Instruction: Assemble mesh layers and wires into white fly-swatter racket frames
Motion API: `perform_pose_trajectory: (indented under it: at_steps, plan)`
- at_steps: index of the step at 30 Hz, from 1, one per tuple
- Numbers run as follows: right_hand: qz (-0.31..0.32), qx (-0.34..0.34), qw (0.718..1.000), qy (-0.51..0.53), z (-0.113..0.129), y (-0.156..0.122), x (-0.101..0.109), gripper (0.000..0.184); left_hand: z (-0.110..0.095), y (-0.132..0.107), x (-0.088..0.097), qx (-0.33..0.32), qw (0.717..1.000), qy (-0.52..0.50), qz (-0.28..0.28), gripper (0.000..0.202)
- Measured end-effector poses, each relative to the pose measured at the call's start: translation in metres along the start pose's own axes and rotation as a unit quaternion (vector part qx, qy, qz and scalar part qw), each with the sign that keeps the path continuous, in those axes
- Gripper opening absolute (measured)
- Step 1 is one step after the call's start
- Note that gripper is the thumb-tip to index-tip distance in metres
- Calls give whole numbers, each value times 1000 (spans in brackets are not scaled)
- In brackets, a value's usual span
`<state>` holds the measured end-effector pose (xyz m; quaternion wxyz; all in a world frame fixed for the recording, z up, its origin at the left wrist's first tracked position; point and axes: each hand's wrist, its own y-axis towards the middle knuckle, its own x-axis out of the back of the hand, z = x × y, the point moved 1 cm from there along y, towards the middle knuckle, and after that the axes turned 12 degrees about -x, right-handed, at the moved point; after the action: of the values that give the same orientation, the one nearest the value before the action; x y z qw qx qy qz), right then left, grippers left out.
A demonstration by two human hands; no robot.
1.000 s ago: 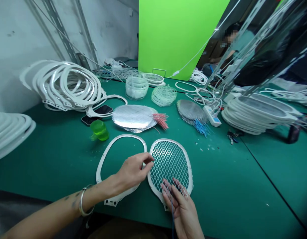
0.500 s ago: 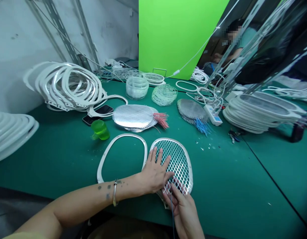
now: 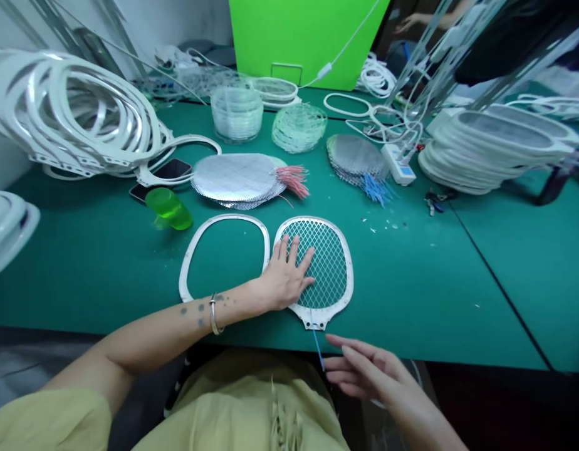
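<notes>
My left hand (image 3: 286, 279) lies palm down with fingers spread on the metal mesh (image 3: 329, 260) inside an oval white frame (image 3: 349, 269). A blue wire (image 3: 318, 344) runs from the mesh past the frame's narrow neck and over the table's front edge. Beside the wire's end is my right hand (image 3: 365, 369), its fingers stretched out and apart; the fingertips are at the wire but do not close round it. Left of the meshed frame, a bare oval white frame (image 3: 183, 275) rests on the green table, partly behind my left forearm.
Metal mesh sheets with red wires (image 3: 237, 178) and others with blue wires (image 3: 358, 156) lie beyond. A green cup (image 3: 170, 208) stands near a phone (image 3: 172, 169). White frames are piled left (image 3: 92, 113) and right (image 3: 487, 150). A power strip (image 3: 398, 164) sits at the back.
My right hand has moved off the mesh, down and right past the table edge, and its fingers have opened. My left hand stays flat on the mesh. The view has tilted down.
</notes>
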<state>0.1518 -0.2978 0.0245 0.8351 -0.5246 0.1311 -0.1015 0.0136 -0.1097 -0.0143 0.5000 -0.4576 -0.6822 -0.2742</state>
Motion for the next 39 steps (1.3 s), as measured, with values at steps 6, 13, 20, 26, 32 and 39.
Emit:
perform_pose_trajectory:
  at_steps: [6, 13, 20, 26, 32, 39]
  plan:
    - [-280, 404, 787, -372, 53, 26, 5, 40, 0, -3, -8, 5, 996, 88, -2, 69]
    - [-137, 504, 501, -690, 79, 85, -7, 82, 1, -1, -5, -8, 993, 117, -8, 68]
    - [-110, 480, 492, -718, 76, 97, 1, 75, -31, -51, 10, -204, 971, 44, -115, 49]
    - [-75, 411, 532, -737, 86, 89, -3, 73, -65, -85, -29, -322, 923, 32, -209, 19]
    - [-10, 378, 550, -744, 95, 81, -2, 96, -67, -85, -41, -285, 909, -13, -303, 14]
    - [-24, 392, 554, -734, 93, 85, -1, 94, -70, -87, -43, -162, 914, -111, -355, 23]
